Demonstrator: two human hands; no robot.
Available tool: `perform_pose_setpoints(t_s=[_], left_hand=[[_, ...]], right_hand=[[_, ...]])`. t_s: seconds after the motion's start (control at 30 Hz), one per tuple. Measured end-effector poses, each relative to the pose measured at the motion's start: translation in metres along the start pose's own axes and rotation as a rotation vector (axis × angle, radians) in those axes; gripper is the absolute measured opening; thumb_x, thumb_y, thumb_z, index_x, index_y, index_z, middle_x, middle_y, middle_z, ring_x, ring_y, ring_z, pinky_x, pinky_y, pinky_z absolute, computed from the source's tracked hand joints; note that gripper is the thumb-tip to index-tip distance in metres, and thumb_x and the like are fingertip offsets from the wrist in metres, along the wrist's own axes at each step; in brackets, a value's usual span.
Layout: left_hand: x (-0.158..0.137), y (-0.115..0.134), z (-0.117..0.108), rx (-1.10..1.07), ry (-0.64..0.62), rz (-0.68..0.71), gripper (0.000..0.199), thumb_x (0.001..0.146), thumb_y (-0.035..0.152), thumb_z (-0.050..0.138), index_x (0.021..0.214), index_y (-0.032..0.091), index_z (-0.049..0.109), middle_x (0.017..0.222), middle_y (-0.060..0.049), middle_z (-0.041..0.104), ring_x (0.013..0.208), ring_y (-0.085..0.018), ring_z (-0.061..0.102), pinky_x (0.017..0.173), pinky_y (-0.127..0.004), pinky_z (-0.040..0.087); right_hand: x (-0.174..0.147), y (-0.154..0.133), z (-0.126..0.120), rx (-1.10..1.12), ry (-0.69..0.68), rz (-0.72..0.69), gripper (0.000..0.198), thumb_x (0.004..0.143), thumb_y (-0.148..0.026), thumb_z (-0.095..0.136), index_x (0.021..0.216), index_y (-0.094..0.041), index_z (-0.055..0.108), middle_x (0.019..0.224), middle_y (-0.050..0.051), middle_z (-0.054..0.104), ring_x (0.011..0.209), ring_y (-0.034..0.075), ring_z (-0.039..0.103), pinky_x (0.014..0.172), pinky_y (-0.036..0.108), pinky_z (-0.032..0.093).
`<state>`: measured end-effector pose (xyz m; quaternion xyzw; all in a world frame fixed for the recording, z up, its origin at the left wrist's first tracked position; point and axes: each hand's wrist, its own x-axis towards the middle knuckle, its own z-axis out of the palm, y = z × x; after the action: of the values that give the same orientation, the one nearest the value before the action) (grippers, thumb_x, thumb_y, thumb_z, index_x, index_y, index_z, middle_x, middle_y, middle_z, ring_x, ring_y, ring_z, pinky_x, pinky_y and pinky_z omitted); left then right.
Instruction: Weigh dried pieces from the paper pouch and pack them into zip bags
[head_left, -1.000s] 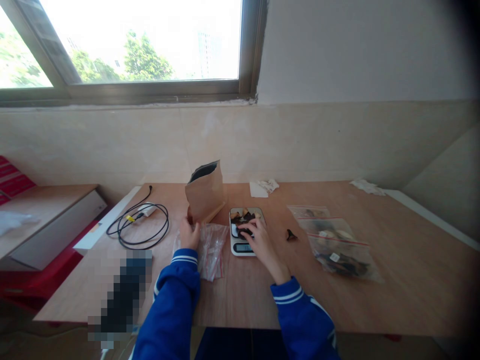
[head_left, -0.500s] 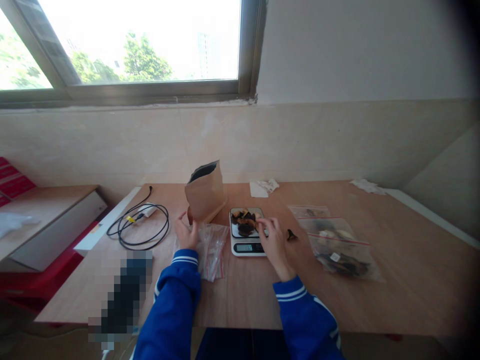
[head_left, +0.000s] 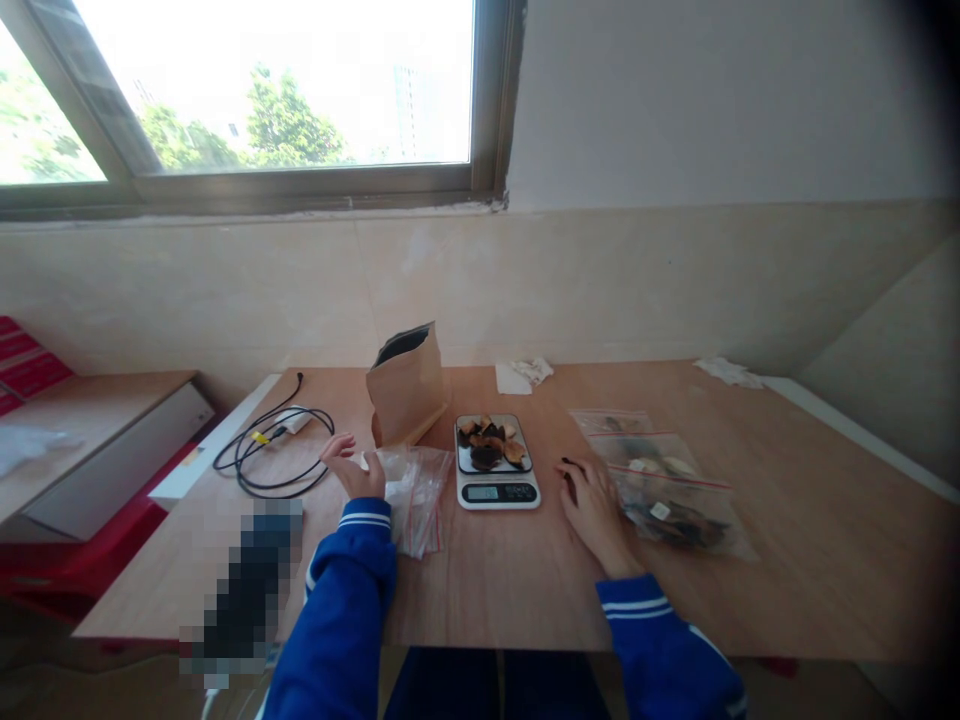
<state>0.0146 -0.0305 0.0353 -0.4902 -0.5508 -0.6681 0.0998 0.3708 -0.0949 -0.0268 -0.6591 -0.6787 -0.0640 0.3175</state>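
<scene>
A white digital kitchen scale [head_left: 499, 494] stands mid-table with a small heap of dried brown and dark slices [head_left: 487, 445] on its plate. To the right of it, my right hand [head_left: 592, 505] rests low on the wood, its fingers closed around a small dark dried slice [head_left: 568, 482] that is partly hidden. My left hand [head_left: 358, 470] is raised with fingers spread and holds nothing. It is beside some clear zip bags [head_left: 424, 500] lying flat. Just behind them stands a brown kraft paper pouch [head_left: 409, 390], its dark-lined top open.
Filled zip bags [head_left: 679, 500] of dried pieces lie at the right. A coiled black cable [head_left: 240, 465] is at the left, above a blurred-out dark object [head_left: 247, 590]. Crumpled tissues [head_left: 532, 372] lie along the wall, and a red stool [head_left: 97, 560] stands beside the table.
My right hand has left the heap on the scale and moved right to the loose dark slice. My left hand has shifted slightly left, away from the pouch, and its fingers have spread.
</scene>
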Motion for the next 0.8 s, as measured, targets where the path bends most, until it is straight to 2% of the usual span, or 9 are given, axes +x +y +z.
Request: perform_pose_setpoints(t_s=[0.07, 0.1, 0.17, 0.2, 0.27, 0.43, 0.6, 0.7, 0.8], left_hand=[[0.004, 0.011, -0.008, 0.001, 0.011, 0.04, 0.022, 0.071, 0.017, 0.048, 0.093, 0.017, 0.047, 0.095, -0.007, 0.05, 0.086, -0.019, 0.052, 0.071, -0.033, 0.044], [0.005, 0.017, -0.014, -0.002, -0.046, 0.05, 0.015, 0.075, 0.018, 0.046, 0.089, 0.017, 0.05, 0.091, -0.006, 0.052, 0.083, -0.019, 0.052, 0.071, -0.033, 0.044], [0.005, 0.031, -0.028, -0.035, -0.385, 0.025, 0.016, 0.083, 0.021, 0.04, 0.086, 0.019, 0.055, 0.084, -0.004, 0.057, 0.077, -0.017, 0.055, 0.07, -0.031, 0.046], [0.002, 0.038, -0.036, -0.047, -0.53, -0.019, 0.019, 0.086, 0.024, 0.039, 0.092, 0.019, 0.057, 0.087, -0.004, 0.06, 0.075, -0.016, 0.057, 0.066, -0.03, 0.046], [-0.007, 0.047, -0.051, -0.02, -0.667, -0.089, 0.024, 0.086, 0.032, 0.044, 0.102, 0.019, 0.057, 0.096, -0.006, 0.062, 0.074, -0.016, 0.059, 0.063, -0.03, 0.048], [-0.042, 0.036, -0.074, 0.12, -0.753, -0.095, 0.036, 0.084, 0.04, 0.05, 0.112, 0.018, 0.057, 0.1, -0.01, 0.06, 0.078, -0.02, 0.061, 0.068, -0.037, 0.053], [-0.061, 0.016, -0.076, 0.31, -0.854, -0.039, 0.039, 0.079, 0.046, 0.057, 0.106, 0.018, 0.062, 0.098, -0.011, 0.06, 0.086, -0.026, 0.063, 0.077, -0.046, 0.052], [-0.063, 0.015, -0.075, 0.328, -0.849, -0.04, 0.036, 0.083, 0.047, 0.051, 0.102, 0.02, 0.065, 0.095, -0.01, 0.061, 0.084, -0.025, 0.062, 0.076, -0.045, 0.051], [-0.064, 0.015, -0.074, 0.242, -0.801, -0.058, 0.037, 0.086, 0.046, 0.046, 0.098, 0.018, 0.067, 0.087, -0.009, 0.062, 0.076, -0.022, 0.061, 0.073, -0.041, 0.052]], right_hand=[[0.001, -0.001, 0.001, 0.018, 0.016, 0.011, 0.027, 0.087, -0.022, 0.043, 0.106, -0.019, 0.062, 0.11, 0.011, 0.059, 0.104, 0.028, 0.053, 0.089, 0.044, 0.042], [0.002, -0.001, 0.001, 0.027, 0.02, 0.013, 0.027, 0.087, -0.022, 0.044, 0.106, -0.019, 0.062, 0.109, 0.011, 0.059, 0.103, 0.028, 0.053, 0.089, 0.044, 0.042], [0.002, 0.0, 0.0, 0.045, 0.021, 0.016, 0.027, 0.087, -0.023, 0.044, 0.108, -0.019, 0.062, 0.106, 0.011, 0.06, 0.102, 0.028, 0.054, 0.088, 0.043, 0.043], [0.002, 0.0, -0.001, 0.055, 0.02, 0.017, 0.028, 0.087, -0.023, 0.045, 0.109, -0.019, 0.061, 0.105, 0.011, 0.06, 0.101, 0.027, 0.054, 0.088, 0.043, 0.043], [0.001, 0.001, -0.002, 0.082, 0.024, 0.021, 0.029, 0.086, -0.024, 0.045, 0.111, -0.02, 0.06, 0.102, 0.011, 0.061, 0.1, 0.027, 0.054, 0.087, 0.043, 0.043], [0.0, 0.0, -0.004, 0.193, 0.048, 0.057, 0.027, 0.086, -0.027, 0.047, 0.108, -0.017, 0.059, 0.097, 0.011, 0.062, 0.096, 0.027, 0.056, 0.084, 0.042, 0.045], [-0.01, -0.003, -0.008, 0.238, 0.044, 0.045, 0.028, 0.086, -0.027, 0.045, 0.11, -0.018, 0.058, 0.101, 0.01, 0.064, 0.096, 0.026, 0.057, 0.086, 0.043, 0.044], [-0.02, -0.007, -0.014, 0.23, 0.032, 0.026, 0.032, 0.086, -0.025, 0.044, 0.115, -0.019, 0.056, 0.105, 0.01, 0.064, 0.097, 0.025, 0.057, 0.088, 0.042, 0.043], [-0.033, -0.012, -0.022, 0.178, -0.005, 0.023, 0.031, 0.086, -0.024, 0.043, 0.114, -0.021, 0.058, 0.106, 0.009, 0.064, 0.098, 0.025, 0.057, 0.087, 0.042, 0.043]])
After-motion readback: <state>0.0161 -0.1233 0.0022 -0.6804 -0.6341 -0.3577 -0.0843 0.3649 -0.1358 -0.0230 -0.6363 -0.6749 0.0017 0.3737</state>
